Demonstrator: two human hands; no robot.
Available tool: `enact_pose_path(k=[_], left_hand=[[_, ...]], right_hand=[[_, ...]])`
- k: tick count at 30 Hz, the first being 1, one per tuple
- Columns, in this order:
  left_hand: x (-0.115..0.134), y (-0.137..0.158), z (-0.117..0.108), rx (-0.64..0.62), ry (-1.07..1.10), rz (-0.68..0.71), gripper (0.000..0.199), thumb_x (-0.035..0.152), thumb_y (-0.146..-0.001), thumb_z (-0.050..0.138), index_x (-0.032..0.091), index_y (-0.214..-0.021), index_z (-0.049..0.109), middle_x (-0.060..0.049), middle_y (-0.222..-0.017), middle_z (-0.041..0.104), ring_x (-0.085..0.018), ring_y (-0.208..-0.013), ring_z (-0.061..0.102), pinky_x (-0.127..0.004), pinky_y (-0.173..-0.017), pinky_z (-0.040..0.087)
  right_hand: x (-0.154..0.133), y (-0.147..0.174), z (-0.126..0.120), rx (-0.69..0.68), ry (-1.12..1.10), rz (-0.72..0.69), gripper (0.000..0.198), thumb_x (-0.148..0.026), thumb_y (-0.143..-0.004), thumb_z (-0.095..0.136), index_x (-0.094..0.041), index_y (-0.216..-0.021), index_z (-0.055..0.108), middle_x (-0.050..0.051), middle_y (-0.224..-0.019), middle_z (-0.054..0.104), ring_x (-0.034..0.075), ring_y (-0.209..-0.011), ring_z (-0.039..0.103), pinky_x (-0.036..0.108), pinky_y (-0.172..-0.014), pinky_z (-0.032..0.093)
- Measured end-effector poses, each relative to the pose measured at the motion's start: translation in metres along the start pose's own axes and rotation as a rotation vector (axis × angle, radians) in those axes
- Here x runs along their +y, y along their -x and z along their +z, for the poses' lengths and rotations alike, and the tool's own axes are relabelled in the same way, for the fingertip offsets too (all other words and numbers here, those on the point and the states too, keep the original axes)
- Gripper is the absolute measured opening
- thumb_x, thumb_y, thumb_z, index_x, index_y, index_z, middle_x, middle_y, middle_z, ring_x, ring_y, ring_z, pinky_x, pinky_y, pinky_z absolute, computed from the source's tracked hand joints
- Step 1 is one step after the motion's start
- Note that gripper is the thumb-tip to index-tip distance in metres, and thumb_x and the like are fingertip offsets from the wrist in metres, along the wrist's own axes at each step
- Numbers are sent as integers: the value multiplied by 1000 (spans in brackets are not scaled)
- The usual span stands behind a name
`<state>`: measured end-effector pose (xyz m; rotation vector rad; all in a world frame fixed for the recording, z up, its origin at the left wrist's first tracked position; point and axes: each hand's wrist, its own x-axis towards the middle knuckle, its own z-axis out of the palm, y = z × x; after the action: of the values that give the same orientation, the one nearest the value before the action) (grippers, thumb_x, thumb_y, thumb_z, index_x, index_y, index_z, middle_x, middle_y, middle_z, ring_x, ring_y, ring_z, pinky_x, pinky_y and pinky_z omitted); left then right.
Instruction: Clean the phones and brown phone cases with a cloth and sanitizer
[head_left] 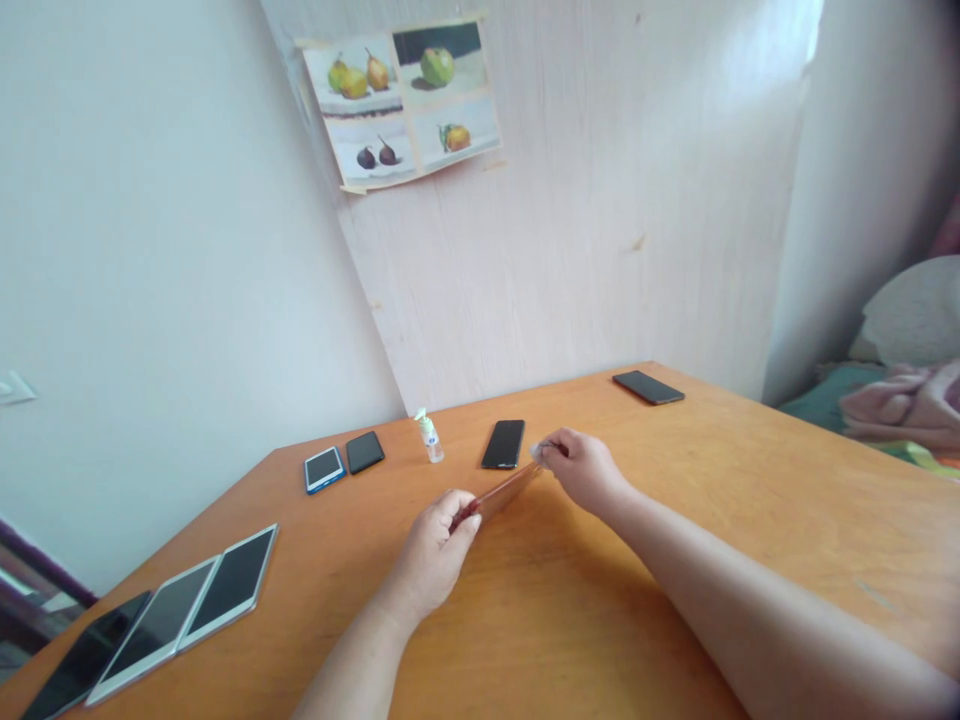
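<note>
My left hand [435,550] is closed around the near end of a thin, reddish phone [506,488], seen nearly edge-on and tilted above the table. At its far end, my right hand [581,468] pinches a small white wipe [538,453] against or close to the phone; the fingers partly hide the contact. Just beyond them lies a black phone [503,444], flat on the wood. A small clear pump bottle [430,438] with a pale green top stands to its left.
On the wooden table [540,620], a blue-edged phone [324,469] and a black phone [365,452] lie at back left. Two white-framed tablets [229,585] and a black tablet [86,660] lie at front left. Another dark phone [649,387] rests near the back right edge.
</note>
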<state>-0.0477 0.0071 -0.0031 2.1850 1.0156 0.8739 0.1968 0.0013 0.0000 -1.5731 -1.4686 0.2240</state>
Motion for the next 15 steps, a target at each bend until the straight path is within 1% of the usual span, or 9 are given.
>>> enact_pose_path(k=[1,3,5,7,8,9,10,12,15], left_hand=[[-1,0,0,-5,7,0,15,33,-90,52,20,-87,58,0,-80,58,-16,-78,54,-25,-73,42],[-2,-1,-1,-6,22,-1,14,32,-90,52,20,-87,57,1,-80,57,-16,-78,53,-25,-73,42],[-2,-1,-1,-6,37,-6,13,32,-91,52,20,-87,56,1,-80,56,-16,-77,52,-25,-73,41],[-2,-2,-3,-18,58,-21,14,33,-91,51,19,-88,55,1,-80,56,-16,-77,51,-26,-73,41],[-2,-2,-3,-24,74,-32,15,34,-91,52,19,-88,55,1,-81,56,-16,-78,51,-26,-74,41],[-1,-2,-4,-28,94,-45,16,35,-90,52,19,-89,55,0,-82,56,-16,-79,51,-26,-75,41],[0,-2,-5,-27,119,-59,17,36,-90,53,19,-89,55,0,-82,56,-16,-79,51,-26,-75,41],[1,-2,-6,-15,177,-84,18,37,-88,55,19,-89,55,0,-82,55,-16,-79,50,-26,-76,41],[2,-1,-7,4,269,-110,18,37,-88,56,19,-90,55,1,-81,53,-15,-77,48,-25,-74,40]], right_hand=[[1,0,-1,2,-3,2,23,-25,-89,49,-18,-76,67,3,-65,64,17,-63,57,26,-59,37],[-4,5,3,-17,-19,-41,19,-23,-88,51,-19,-79,68,3,-72,66,17,-69,59,25,-63,39],[-17,16,10,-74,-53,-143,15,-19,-86,54,-21,-83,68,2,-83,68,16,-79,61,24,-70,42],[-28,26,17,-127,-93,-256,15,-17,-86,55,-21,-87,69,3,-88,68,15,-83,61,24,-74,42],[-32,28,19,-135,-116,-291,16,-17,-86,54,-21,-88,69,3,-89,67,15,-83,60,25,-75,42],[-33,28,20,-126,-152,-292,16,-17,-86,54,-21,-88,69,3,-88,67,16,-83,60,25,-76,42],[-32,27,19,-98,-195,-257,15,-18,-86,55,-21,-87,70,3,-87,67,16,-83,59,26,-76,41],[-24,18,14,-22,-283,-120,12,-23,-83,58,-22,-82,69,2,-81,65,17,-80,57,27,-73,40],[-6,2,7,50,-379,64,16,-32,-83,57,-20,-82,68,0,-69,61,16,-66,53,27,-61,37]])
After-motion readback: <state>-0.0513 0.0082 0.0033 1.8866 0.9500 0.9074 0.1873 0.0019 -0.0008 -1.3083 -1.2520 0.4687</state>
